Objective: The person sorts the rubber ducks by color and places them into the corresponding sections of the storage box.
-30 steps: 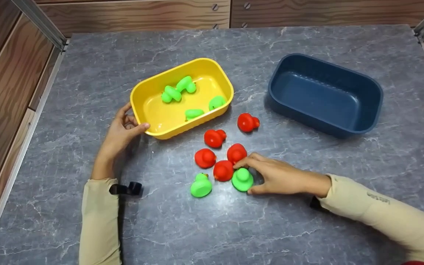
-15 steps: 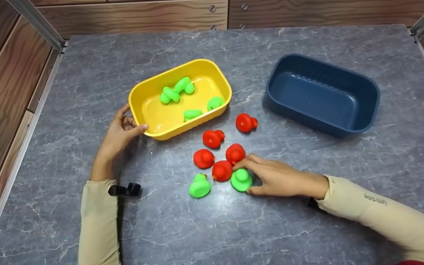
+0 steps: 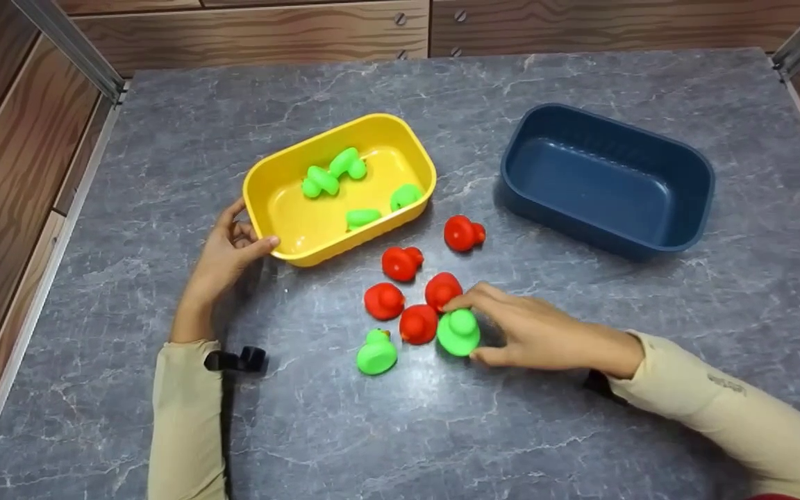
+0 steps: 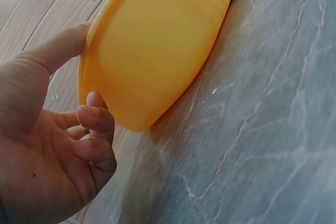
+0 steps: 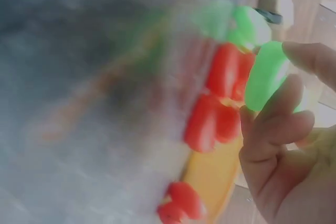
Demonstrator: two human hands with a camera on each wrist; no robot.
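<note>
My right hand point(image 3: 535, 337) pinches a green rubber duck point(image 3: 460, 332) between thumb and fingers, beside the red ducks. In the right wrist view the same green duck point(image 5: 266, 77) sits between the fingertips, apart from the table. My left hand point(image 3: 223, 257) grips the near left corner of a yellow bin point(image 3: 317, 253), its thumb at the rim. The left wrist view shows curled fingers point(image 4: 94, 150) by the outer wall of the yellow bin point(image 4: 152, 51). Several green ducks point(image 3: 321, 180) lie inside that bin. Another green duck point(image 3: 376, 353) lies on the table nearby.
Several red rubber ducks point(image 3: 418, 324) lie clustered on the grey marbled table point(image 3: 344, 437), between the yellow bin and my right hand. A dark blue bin point(image 3: 598, 239) with nothing in it stands at the back right. Wood-patterned panels point(image 3: 254, 35) border the table.
The green duck in my right hand has risen slightly off the table, and the right hand has shifted a little to the right. My left hand stays on the yellow bin.
</note>
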